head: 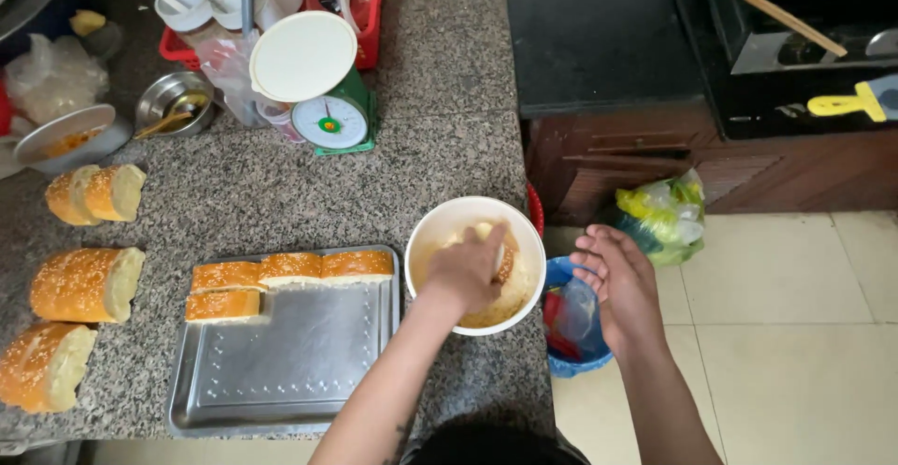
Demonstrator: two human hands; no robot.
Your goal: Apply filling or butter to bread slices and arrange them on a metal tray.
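My left hand (465, 273) reaches into a white bowl (440, 226) of pale yellow mixture near the counter's right edge. Its fingers are curled over a bread slice (506, 270) with a brown crust, pressing it into the mix. My right hand (619, 283) hovers open and holds nothing, palm facing left, just right of the bowl and past the counter edge. Left of the bowl lies a metal tray (290, 362) with several sesame-crusted slices (290, 268) lined up along its far side.
Several sesame loaf pieces (84, 283) lie on the granite counter at left. Behind the tray stand a green kitchen scale (323, 91), a steel bowl with a spoon (173, 105) and a red basket (367, 16). Below my right hand are a blue bin (575, 339) and a yellow-green bag (666, 210).
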